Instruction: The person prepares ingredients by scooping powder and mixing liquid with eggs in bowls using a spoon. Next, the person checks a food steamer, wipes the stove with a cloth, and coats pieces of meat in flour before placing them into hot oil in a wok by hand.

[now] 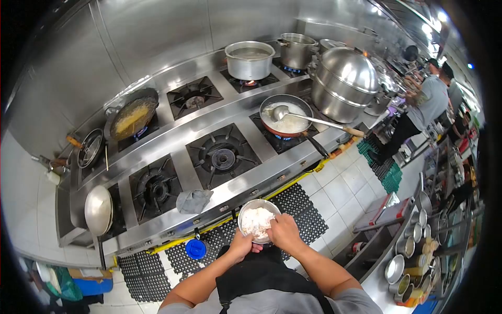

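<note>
A round metal bowl [243, 210] is held in front of my apron, filled with a white, floury-looking mixture [256, 220] with some pinkish-brown patches. My left hand [241, 246] grips the bowl's near left side, its thumb by the rim and fingertips showing beneath. Over the right side of the bowl, my right hand [284, 230] has its fingers curled down into the white mixture. The fingertips are hidden, so what they pinch does not show. Just beyond the bowl, a folded grey cloth [193, 201] lies on the stove's front edge.
On the stove [178, 141], a pan of white liquid [293, 123] holds a ladle [314, 120] over a lit burner. A dark wok [134, 116] with yellowish oil, a large pot [250, 68] and a steamer [342, 86] stand behind. A co-worker [426, 104] stands at right.
</note>
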Available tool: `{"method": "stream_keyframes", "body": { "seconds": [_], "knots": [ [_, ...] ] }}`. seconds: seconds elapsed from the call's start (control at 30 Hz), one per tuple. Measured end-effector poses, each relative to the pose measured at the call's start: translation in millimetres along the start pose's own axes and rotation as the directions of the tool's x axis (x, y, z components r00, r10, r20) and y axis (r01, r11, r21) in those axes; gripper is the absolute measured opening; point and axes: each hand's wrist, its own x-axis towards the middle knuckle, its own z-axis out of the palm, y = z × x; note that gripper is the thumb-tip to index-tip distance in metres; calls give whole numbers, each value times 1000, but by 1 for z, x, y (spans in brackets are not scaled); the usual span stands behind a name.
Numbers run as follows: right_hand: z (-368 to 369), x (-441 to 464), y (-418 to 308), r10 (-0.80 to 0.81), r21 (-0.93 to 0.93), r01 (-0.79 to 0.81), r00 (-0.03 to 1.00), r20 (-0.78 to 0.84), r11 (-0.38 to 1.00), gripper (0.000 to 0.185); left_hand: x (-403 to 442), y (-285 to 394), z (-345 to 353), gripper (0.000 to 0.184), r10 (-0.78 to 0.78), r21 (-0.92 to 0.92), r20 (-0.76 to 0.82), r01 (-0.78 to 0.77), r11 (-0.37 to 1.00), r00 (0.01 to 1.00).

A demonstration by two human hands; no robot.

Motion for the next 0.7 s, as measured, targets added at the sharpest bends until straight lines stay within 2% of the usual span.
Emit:
{"method": "stream_keyframes", "body": {
  "seconds": [0.1, 0.17, 0.27, 0.4, 0.5, 0.53, 0.7],
  "knots": [
    [0, 7, 12, -76, 65, 77, 997, -8, 995, 19, -4, -5, 1, 40, -36, -72, -36, 33, 997, 999],
    [1, 14, 17, -201, 138, 197, 980, 14, 971, 18, -5, -15, -3, 40, -44, -105, -96, 34, 994, 994],
    [2, 28, 14, -278, 230, 261, 959, 44, 937, 16, -7, -25, -16, 38, -84, -183, -137, 58, 981, 987],
    [-1, 59, -1, -415, 280, 381, 907, 72, 881, 16, -17, -22, -37, 37, -23, -248, -141, -13, 969, 990],
    [-11, 88, -24, -521, 299, 476, 849, 87, 827, 18, -25, -16, -49, 37, 18, -324, -245, -100, 941, 969],
    [-16, 99, -33, -528, 313, 467, 837, 146, 827, 18, -29, -11, -58, 38, 29, -359, -215, -106, 927, 976],
    [-35, 150, -89, -581, 335, 504, 792, 190, 796, 17, -35, 8, -110, 37, 81, -381, -232, -167, 909, 969]
  ]
}}
